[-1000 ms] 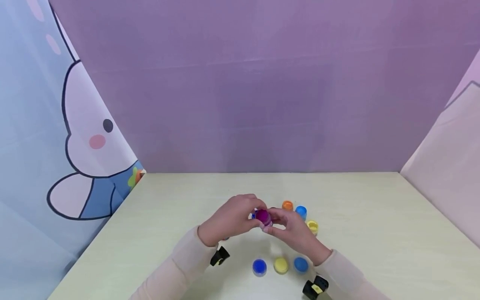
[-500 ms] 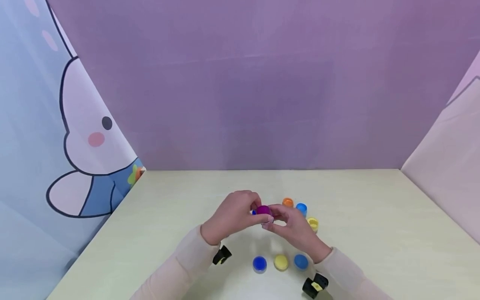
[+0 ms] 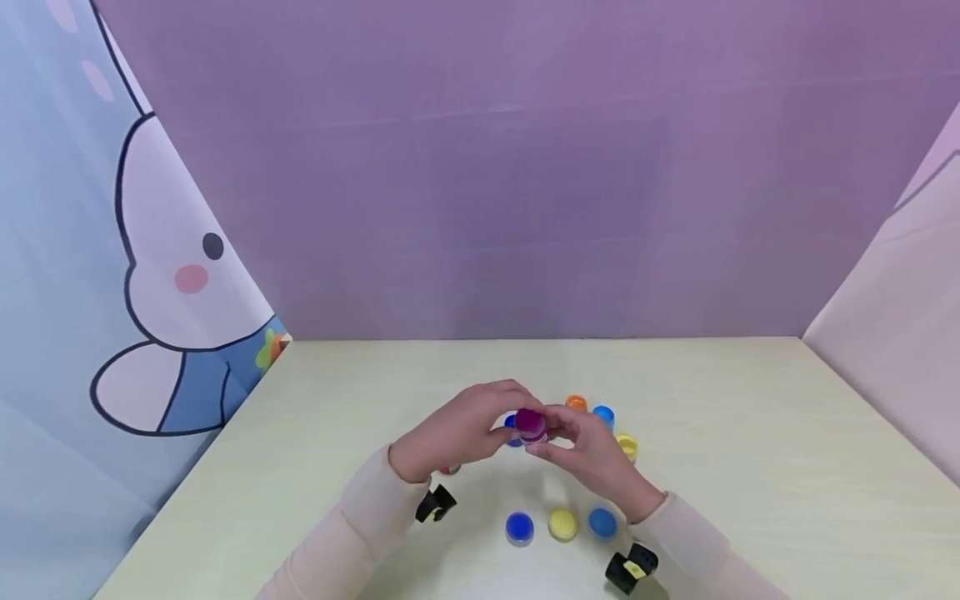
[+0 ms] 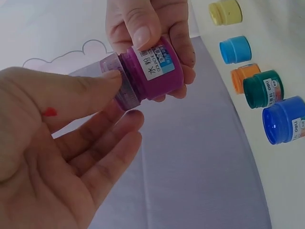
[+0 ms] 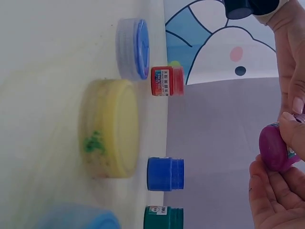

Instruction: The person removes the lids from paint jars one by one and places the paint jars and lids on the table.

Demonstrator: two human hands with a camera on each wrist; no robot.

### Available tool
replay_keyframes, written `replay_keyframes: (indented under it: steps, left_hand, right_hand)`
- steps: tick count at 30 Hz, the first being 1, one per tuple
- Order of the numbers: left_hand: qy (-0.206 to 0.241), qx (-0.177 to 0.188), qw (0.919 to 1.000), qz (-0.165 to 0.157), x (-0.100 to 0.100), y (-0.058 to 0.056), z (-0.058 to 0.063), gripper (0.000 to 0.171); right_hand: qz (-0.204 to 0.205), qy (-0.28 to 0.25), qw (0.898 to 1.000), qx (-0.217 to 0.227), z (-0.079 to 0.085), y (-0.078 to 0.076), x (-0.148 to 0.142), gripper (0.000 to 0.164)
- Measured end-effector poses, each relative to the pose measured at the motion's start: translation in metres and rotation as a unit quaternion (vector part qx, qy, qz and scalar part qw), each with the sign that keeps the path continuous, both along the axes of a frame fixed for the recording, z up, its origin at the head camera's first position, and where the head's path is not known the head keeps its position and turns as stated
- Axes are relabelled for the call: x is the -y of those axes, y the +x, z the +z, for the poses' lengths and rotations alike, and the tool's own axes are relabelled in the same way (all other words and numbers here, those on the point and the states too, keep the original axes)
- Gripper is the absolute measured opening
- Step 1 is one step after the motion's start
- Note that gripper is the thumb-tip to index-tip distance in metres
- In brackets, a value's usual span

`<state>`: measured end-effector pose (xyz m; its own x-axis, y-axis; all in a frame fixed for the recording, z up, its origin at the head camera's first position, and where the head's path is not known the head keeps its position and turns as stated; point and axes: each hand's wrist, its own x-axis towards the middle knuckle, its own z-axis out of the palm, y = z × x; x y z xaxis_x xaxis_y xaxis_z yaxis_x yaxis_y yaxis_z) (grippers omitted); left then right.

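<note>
A purple paint jar with a white and blue label is held up above the table, tilted on its side in the left wrist view. My right hand grips its body between thumb and fingers. At the other end, my left hand pinches the clear, purple-tinted lid, its thumb on the near side and fingertips at the lower edge. The lid sits against the jar's neck. Behind the hands stands a blue paint jar, partly covered. In the right wrist view, the jar's rounded purple base faces the camera.
Uncapped orange, light blue and yellow jars stand behind my right hand, with a green jar nearby. A red jar shows under my left wrist. Blue, yellow and light blue lids lie in front.
My left hand has shifted and turned at the lid, its thumb drawing back left from across the jar's front. The red jar now shows below that wrist. My right hand stays nearly still.
</note>
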<state>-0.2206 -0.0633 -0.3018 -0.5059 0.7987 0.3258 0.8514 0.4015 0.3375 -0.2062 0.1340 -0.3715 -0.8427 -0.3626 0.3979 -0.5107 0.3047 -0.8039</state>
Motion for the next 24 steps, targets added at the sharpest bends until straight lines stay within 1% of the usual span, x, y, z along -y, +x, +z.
replay_keyframes:
  steps: [4,7,13,17,20,24]
  left_hand:
    - [-0.009,-0.005,0.9998,0.019,-0.001,0.002,0.002,0.036]
    - [-0.010,-0.011,0.9989,0.045,-0.003,0.003,0.002,0.032]
    - [-0.004,-0.029,0.9956,0.089,-0.007,0.005,0.000,0.031]
    - [-0.005,-0.029,0.9928,0.117,-0.008,0.007,-0.001,0.032]
    - [0.005,-0.030,0.9904,0.134,-0.009,0.009,0.000,0.033]
    - [0.032,-0.043,0.9849,0.165,-0.012,0.011,-0.001,0.032]
  right_hand:
    - [-0.005,0.006,1.000,0.001,0.001,0.000,0.000,0.041]
    - [-0.004,0.009,1.000,-0.001,0.002,0.000,-0.001,0.040]
    - [0.005,-0.006,1.000,-0.005,0.005,0.000,-0.003,0.038]
    - [0.001,-0.002,1.000,0.001,0.007,0.001,-0.002,0.039]
    - [-0.006,0.002,1.000,-0.001,0.007,0.001,0.000,0.039]
    - [-0.013,0.002,1.000,-0.006,0.008,0.001,0.001,0.038]
